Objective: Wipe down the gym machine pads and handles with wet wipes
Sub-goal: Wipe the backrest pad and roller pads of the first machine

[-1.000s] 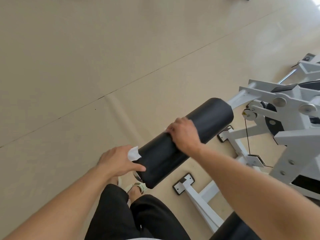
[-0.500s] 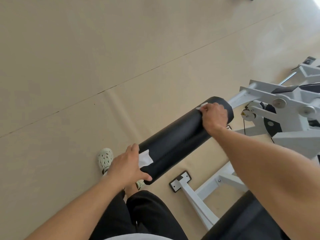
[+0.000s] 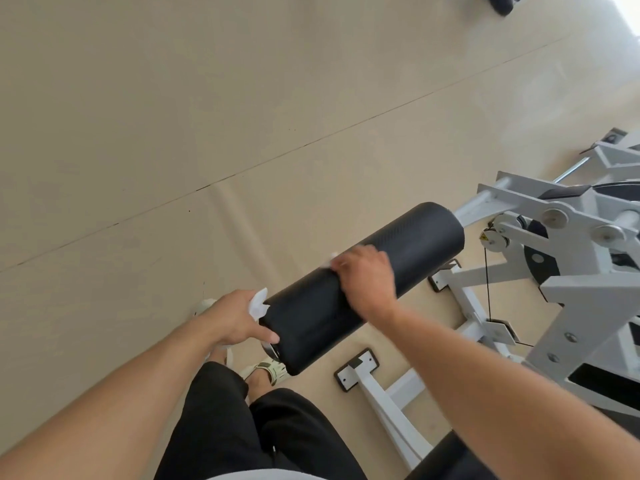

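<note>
Roller pad (image 3: 408,251): a black, finely textured foam cylinder lying on a slant, its near end between the two hands and its far end beyond the right hand, where it meets the machine's white arm.
Left hand (image 3: 232,318): cupped against the near end of the roller pad, thumb laid along the pad's side and fingers wrapped around the end cap; a wet wipe is pinched under it.
Left wet wipe (image 3: 259,303): white and crumpled, sticking out above the left thumb and touching the pad's end edge.
Right hand (image 3: 366,282): palm down over the top of the roller pad about midway along it, fingers curled over the far side; blurred.
Right wet wipe (image 3: 330,259): only a small white corner shows past the right fingertips, pressed onto the pad; the rest is hidden under the hand.
Machine frame (image 3: 568,282): white steel, to the right of the right hand, with a pulley, a thin black cable and a yellow warning sticker.
Floor feet (image 3: 358,372): white plates with black edging, one under the right forearm and another beyond it beneath the pad's far end.
Second pad (image 3: 446,459): a black padded edge under the right forearm.
Person's legs (image 3: 252,431): black trousers below the left hand, pale sandals near the pad's near end.
Floor (image 3: 173,116): beige sheet with seams.
</note>
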Demonstrator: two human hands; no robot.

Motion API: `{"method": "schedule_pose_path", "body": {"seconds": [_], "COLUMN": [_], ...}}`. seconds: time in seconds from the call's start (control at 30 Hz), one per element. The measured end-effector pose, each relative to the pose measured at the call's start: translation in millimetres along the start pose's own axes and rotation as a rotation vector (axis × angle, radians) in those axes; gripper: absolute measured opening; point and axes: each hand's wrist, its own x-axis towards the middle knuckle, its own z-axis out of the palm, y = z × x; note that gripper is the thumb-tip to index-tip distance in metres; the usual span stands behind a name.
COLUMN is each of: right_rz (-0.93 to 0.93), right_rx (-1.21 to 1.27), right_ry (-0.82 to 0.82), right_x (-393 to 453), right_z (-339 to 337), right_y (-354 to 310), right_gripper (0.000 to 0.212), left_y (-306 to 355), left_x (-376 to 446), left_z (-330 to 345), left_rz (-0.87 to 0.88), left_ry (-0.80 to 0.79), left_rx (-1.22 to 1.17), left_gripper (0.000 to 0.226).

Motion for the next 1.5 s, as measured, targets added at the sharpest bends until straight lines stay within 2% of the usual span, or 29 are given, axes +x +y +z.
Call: {"method": "schedule_pose_path", "body": {"seconds": [0.07, 0.17, 0.27, 0.37, 0.43, 0.53, 0.6, 0.67, 0.73, 0.87, 0.93, 1.07, 1.17, 1.27, 1.33, 1.43, 1.5], "right_rz": [0.245, 0.553, 0.669, 0.554, 0.310, -0.173, -0.308, -0.268, -0.179, 0.123, 0.179, 0.094, 0.020, -0.143, -0.288, -0.320, -0.214], "right_rx": [-0.050, -0.032, 0.137, 0.207, 0.172, 0.103, 0.162, 0.200, 0.146, 0.033, -0.013, 0.103, 0.126, 0.081, 0.071, 0.070, 0.066], "right_ry": [0.037, 0.140, 0.175, 0.141, 0.061, -0.052, -0.130, -0.168, -0.121, -0.090, -0.091, -0.129, -0.159, -0.222, -0.274, -0.273, -0.176], "right_x": [23.7, 54.4, 64.1, 51.8, 35.0, -1.6, -25.0, -24.2, -6.8, 35.7, 42.1, 27.0, 8.1, -11.1, -24.3, -18.3, -1.7], "right_z": [-13.8, -29.6, -29.4, -28.2, -21.2, 0.5, 14.4, 19.5, 14.3, -13.9, -21.1, -5.1, 3.8, 6.9, 12.5, 14.8, 11.6], "right_y": [48.6, 118.9, 144.4, 113.2, 67.1, -18.8, -62.5, -65.2, -37.5, 56.2, 81.6, 64.7, 43.6, 15.8, -3.5, 4.8, 33.9], "right_gripper": [0.027, 0.026, 0.026, 0.026, 0.019, 0.012, 0.012, 0.021, 0.032, 0.028, 0.030, 0.037, 0.048, 0.058, 0.064, 0.056, 0.046], "left_y": [6.8, 17.4, 22.3, 25.9, 28.2, 30.7, 31.1, 30.9, 30.8, 31.4, 32.0, 32.6, 33.6, 36.2, 37.4, 35.6, 34.3], "left_x": [-3.5, -10.5, -12.5, -16.8, -18.6, -19.4, -19.7, -20.4, -20.6, -17.7, -17.9, -21.5, -21.4, -16.3, -12.4, -9.6, -10.2], "left_z": [7.7, 25.0, 38.5, 39.5, 39.1, 38.1, 37.7, 38.0, 38.3, 37.2, 37.2, 35.9, 31.6, 29.2, 30.5, 36.3, 41.8], "left_rz": [0.001, -0.039, -0.036, -0.053, -0.066, -0.083, -0.093, -0.094, -0.092, -0.094, -0.093, -0.038, 0.005, 0.042, 0.027, -0.002, -0.019], "left_ry": [-0.007, 0.079, 0.185, 0.204, 0.205, 0.204, 0.203, 0.202, 0.205, 0.193, 0.207, 0.264, 0.249, 0.191, 0.171, 0.206, 0.214], "left_rx": [0.074, 0.261, 0.326, 0.340, 0.359, 0.368, 0.362, 0.353, 0.359, 0.387, 0.401, 0.494, 0.508, 0.468, 0.344, 0.211, 0.189], "left_gripper": [0.086, 0.114, 0.120, 0.119, 0.117, 0.117, 0.117, 0.117, 0.117, 0.112, 0.109, 0.104, 0.100, 0.111, 0.122, 0.125, 0.126]}}
